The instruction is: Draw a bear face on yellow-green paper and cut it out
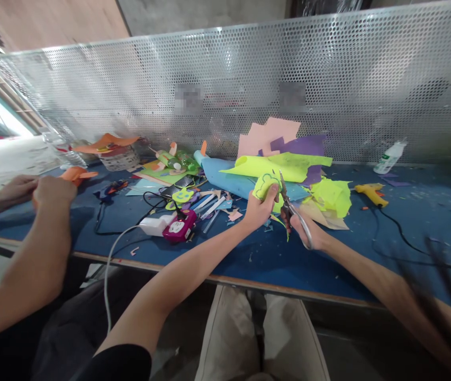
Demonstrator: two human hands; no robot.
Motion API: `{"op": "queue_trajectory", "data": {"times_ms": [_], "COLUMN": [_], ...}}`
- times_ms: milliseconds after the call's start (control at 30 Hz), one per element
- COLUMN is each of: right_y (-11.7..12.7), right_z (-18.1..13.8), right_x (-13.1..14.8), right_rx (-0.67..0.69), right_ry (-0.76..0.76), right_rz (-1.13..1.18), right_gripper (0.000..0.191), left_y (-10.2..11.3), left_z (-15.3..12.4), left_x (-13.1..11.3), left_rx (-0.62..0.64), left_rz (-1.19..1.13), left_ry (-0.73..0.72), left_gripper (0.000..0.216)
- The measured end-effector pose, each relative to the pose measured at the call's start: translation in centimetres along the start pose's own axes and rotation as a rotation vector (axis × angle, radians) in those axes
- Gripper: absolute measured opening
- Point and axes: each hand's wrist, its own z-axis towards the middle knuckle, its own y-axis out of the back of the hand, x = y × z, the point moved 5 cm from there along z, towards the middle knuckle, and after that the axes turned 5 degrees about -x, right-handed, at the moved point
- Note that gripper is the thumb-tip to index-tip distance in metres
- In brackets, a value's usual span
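Observation:
My left hand (258, 208) pinches a small yellow-green paper shape (265, 186) with a drawn outline, holding it above the blue table (328, 264). My right hand (307, 230) is closed round the handles of a pair of scissors (292, 209), whose blades point up into the edge of that shape. Thin green trimmings hang below the blades. Both hands are just in front of a pile of coloured sheets (285, 164).
A co-worker's hands (38, 190) work on orange paper at the left. A pink device and white plug (170, 226) with cables lie centre-left. At the right are a yellow glue gun (370, 191), its black cord and a glue bottle (389, 156). A perforated metal screen (249, 79) stands behind.

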Motion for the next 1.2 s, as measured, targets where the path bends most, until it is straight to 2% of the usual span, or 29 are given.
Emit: {"op": "queue_trajectory", "data": {"times_ms": [167,367,533,733,900,1200], "right_y": [0.2,0.2,0.3,0.2,0.2,0.3], "right_z": [0.1,0.1,0.1,0.2,0.2,0.1], "right_x": [-0.1,-0.8,-0.5,0.4,0.8,0.6], "right_rx": [-0.003,0.006,0.013,0.019,0.003,-0.003], "right_ry": [0.020,-0.006,0.017,0.032,0.014,0.001], "right_rz": [0.003,0.027,0.031,-0.015,-0.016,0.000], "right_gripper": [0.056,0.057,0.057,0.057,0.057,0.057], "left_y": [-0.3,-0.3,-0.5,-0.2,-0.2,-0.3], "left_z": [0.0,-0.1,-0.2,-0.1,0.0,-0.1], "left_x": [0.1,0.0,0.1,0.4,0.3,0.1], "left_rx": [0.045,0.035,0.038,-0.024,0.021,0.029], "left_rz": [0.030,0.033,-0.021,-0.084,-0.047,0.000], "left_ry": [-0.017,-0.013,0.032,0.119,0.071,0.047], "left_gripper": [0.051,0.052,0.055,0.056,0.053,0.054]}}
